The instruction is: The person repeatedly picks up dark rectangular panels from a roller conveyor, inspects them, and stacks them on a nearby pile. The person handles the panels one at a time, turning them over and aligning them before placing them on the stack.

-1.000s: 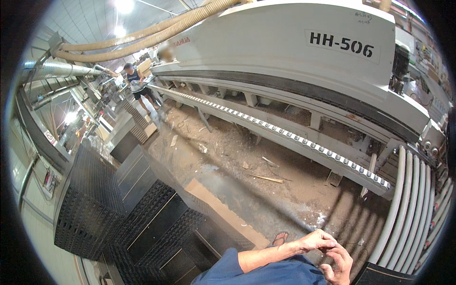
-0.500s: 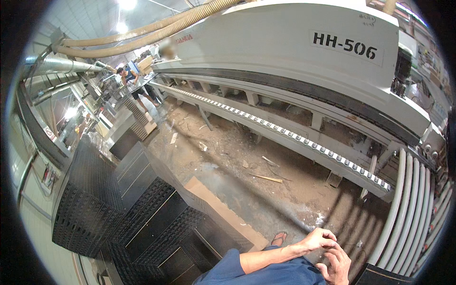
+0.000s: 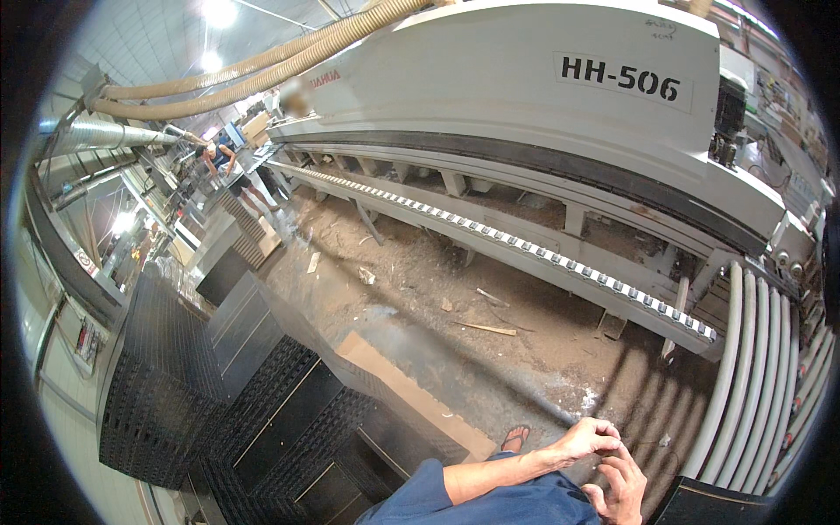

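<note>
I see both hands low at the right of the view, close together above the dusty floor. The left hand (image 3: 588, 437) has its fingers curled narrow, pinched on something too small for me to make out; the right hand (image 3: 623, 486) sits just below it, fingers half open, its fingertips near the left thumb. I cannot tell whether it holds anything. The blue sleeve (image 3: 490, 503) of the left arm comes in from the lower edge.

One orange-strapped sandalled foot (image 3: 516, 437) shows just left of the hands, at the end of one long flat tan board (image 3: 411, 395) lying on the sawdust-covered concrete floor (image 3: 455, 332).

To the right, a bank of curved white roller rails (image 3: 759, 385), about six that I can count, closes that side. Ahead, one long white woodworking machine (image 3: 525, 114) with a roller conveyor strip (image 3: 525, 249) along its foot bounds the far edge. To the left, stacked black perforated panels (image 3: 175, 394) and one grey metal cabinet (image 3: 241, 319) wall in the near edge. Between them the floor lane runs open, strewn with wood scraps.

Two ribbed tan ducting hoses (image 3: 262, 61) arch overhead. One other person (image 3: 229, 171) stands well apart at the lane's far end.
</note>
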The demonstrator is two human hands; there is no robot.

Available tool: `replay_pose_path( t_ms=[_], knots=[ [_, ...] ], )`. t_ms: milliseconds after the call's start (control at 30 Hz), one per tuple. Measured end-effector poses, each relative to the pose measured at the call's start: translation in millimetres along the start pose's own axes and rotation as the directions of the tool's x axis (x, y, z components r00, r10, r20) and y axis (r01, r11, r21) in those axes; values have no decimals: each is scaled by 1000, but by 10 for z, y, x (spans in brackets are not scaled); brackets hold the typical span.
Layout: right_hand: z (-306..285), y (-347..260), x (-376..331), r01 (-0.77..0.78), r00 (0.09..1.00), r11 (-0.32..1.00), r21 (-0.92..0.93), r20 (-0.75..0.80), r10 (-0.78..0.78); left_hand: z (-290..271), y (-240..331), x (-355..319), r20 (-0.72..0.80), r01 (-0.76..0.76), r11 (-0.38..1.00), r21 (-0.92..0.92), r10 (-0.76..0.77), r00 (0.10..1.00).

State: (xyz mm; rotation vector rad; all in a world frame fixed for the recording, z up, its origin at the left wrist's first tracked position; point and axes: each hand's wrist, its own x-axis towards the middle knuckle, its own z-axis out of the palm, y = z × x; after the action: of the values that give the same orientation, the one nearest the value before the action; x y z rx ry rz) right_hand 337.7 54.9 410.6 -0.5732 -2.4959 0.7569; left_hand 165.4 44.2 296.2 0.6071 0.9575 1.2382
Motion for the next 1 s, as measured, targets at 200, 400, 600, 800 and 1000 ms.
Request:
replay_pose_path(
  t_ms=[200, 400, 600, 800, 1000],
  knots=[
    [2, -29, -2, 2, 1000, 1000, -22, -14, -2, -21, -48, 42, 62, -20, 1000, 18, 19, 998],
    [-1, -76, 15, -4, 1000, 1000, -21, -25, 4, -28, -56, 58, 45, -21, 998, 64, 18, 999],
    [36, -37, -3, -6, 1000, 1000, -20, -18, 5, -51, -58, 61, 43, -16, 998, 64, 14, 999],
    [30, -50, -12, -15, 1000, 1000, -8, -19, 15, -69, -9, -14, 88, 94, 993, -66, -88, 992],
    [44, -66, -47, 16, 998, 999, 38, -60, -14, -141, 93, -87, 266, 276, 933, -230, -212, 940]
  ],
)
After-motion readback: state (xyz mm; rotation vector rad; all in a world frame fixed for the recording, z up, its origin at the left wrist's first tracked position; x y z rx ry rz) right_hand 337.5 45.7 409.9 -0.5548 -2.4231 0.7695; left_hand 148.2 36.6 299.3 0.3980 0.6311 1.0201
